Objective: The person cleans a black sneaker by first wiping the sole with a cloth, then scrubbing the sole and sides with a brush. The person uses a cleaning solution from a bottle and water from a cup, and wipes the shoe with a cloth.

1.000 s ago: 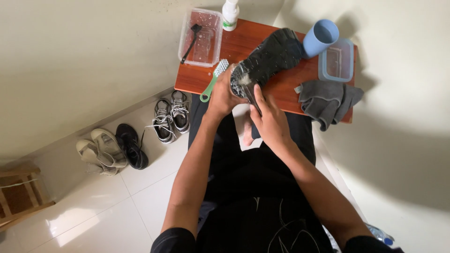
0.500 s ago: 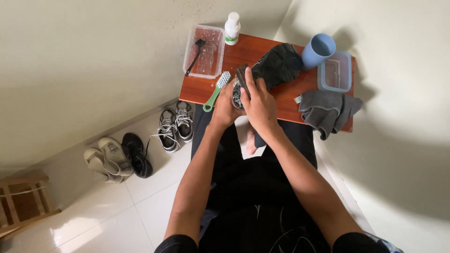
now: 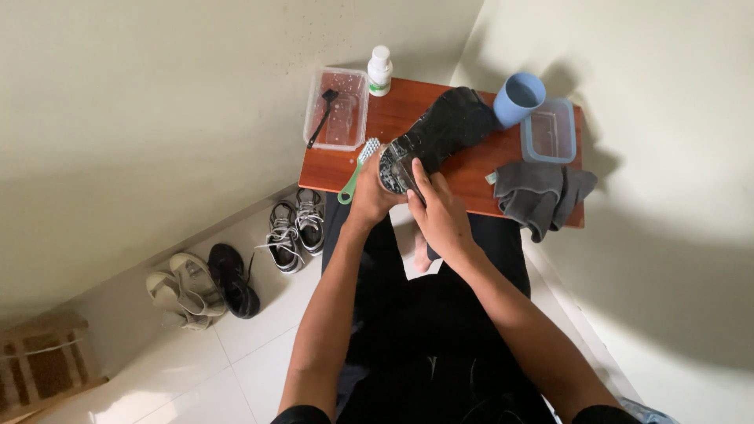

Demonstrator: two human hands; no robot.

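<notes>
the left hand (image 3: 369,196) is wrapped around the heel end of a black shoe (image 3: 436,133), sole up, its fingers closed on it, while the right hand (image 3: 436,212) lies just beside it, fingers pressed together and laid flat against the wet-looking sole near the heel; whether anything is pinched under those fingers cannot be told. the shoe is held over the near edge of the small wooden table (image 3: 408,102), its toe pointing away from the hands toward a blue cup (image 3: 518,98). for the rubbing to go well, the heel is best kept firmly braced by the left hand and the pressure kept even, so that the shoe is not pushed into the cup. a green-handled brush (image 3: 357,169) lies just left of the left hand; beyond it sit a clear tub (image 3: 338,110) with a black brush and a white bottle (image 3: 380,71). to the right a grey cloth (image 3: 538,192) and a lidded container (image 3: 550,129) are found.
</notes>
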